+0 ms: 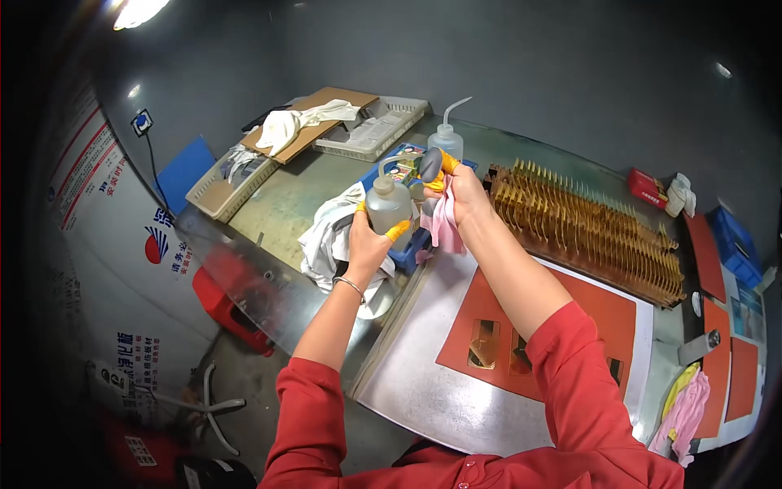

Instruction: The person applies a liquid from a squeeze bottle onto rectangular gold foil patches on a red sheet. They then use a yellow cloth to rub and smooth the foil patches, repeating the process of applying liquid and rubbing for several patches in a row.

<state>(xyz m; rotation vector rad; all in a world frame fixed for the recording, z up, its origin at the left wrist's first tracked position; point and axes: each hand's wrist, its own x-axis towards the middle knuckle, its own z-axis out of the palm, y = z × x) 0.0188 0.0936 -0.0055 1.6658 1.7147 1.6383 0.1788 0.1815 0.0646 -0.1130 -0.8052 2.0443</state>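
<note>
I am watching both hands working just above centre of the frame, over the back edge of the metal table (423, 391). The left hand (368, 243) is wrapping around a translucent squeeze bottle (388, 204), fingers pressed together on its body, yellow finger cots showing at the thumb and forefinger. The right hand (460, 191) is pinching a small dark grey piece (429, 165) between capped fingertips, while a pink cloth (441, 222) is hanging from the same grip; the bottle's bent spout is pointing toward that piece, though I cannot tell whether they are touching. Just behind the hands a second squeeze bottle (446, 138) is standing upright beside a blue tray (407, 248), and crumpled white cloths (330, 240) are spilling over the table's left edge. To the right, a long rack of brass-coloured plates (586, 224) is crowding the upper right, close beside the right forearm. An orange mat (538, 342) with rectangular cut-outs is lying at lower centre, with bare metal around it leaving open room toward the near edge. White baskets (375, 130) are sitting in the upper left, well apart from the hands
</note>
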